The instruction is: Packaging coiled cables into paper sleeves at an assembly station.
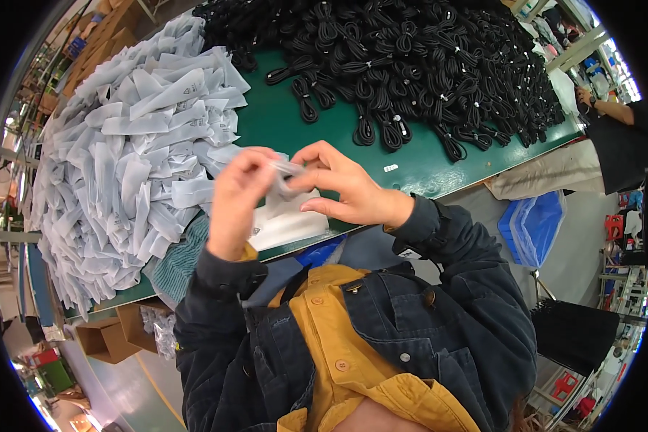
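Between my two hands, over the near edge of the green table [281, 115], is a translucent plastic bag [286, 171]. My left hand [237, 191] pinches one side of it. The fingers of my right hand [345, 189] are closed on its other side, with the thumb below. Whether anything lies inside the bag I cannot tell. Just under my hands is a white stack of flat bags [291, 227], partly hidden by them. A big heap of frosted plastic bags [137, 151] spreads to my left. Coiled black cables [410, 65] are piled across the far side.
A teal knitted cloth [180, 263] hangs at the table's near left edge. Cardboard boxes [108, 338] stand below it. To the right are a blue lined bin [531, 227] on the floor and another person's arm [612, 109]. A small white label [390, 168] lies on the table.
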`<action>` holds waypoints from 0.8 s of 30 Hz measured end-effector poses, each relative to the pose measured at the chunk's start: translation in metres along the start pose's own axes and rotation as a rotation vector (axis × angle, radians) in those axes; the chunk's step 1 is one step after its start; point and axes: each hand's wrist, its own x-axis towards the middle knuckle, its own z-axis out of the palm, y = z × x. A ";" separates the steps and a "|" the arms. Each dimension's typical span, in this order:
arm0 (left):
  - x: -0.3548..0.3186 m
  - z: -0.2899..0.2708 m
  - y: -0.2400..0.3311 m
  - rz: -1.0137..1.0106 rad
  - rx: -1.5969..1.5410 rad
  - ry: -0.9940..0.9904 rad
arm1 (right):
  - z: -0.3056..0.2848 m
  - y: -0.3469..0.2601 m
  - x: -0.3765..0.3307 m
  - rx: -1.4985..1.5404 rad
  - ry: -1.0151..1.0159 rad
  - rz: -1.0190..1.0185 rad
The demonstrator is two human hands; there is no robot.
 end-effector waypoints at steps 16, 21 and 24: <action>-0.038 0.015 -0.068 0.445 0.937 -0.107 | -0.027 0.054 -0.045 -1.221 -0.100 0.330; -0.043 0.025 -0.082 0.411 1.044 -0.109 | -0.008 0.049 -0.064 -0.977 -0.009 0.260; -0.045 0.024 -0.086 0.369 1.051 -0.104 | -0.005 0.038 -0.069 -0.683 0.003 0.351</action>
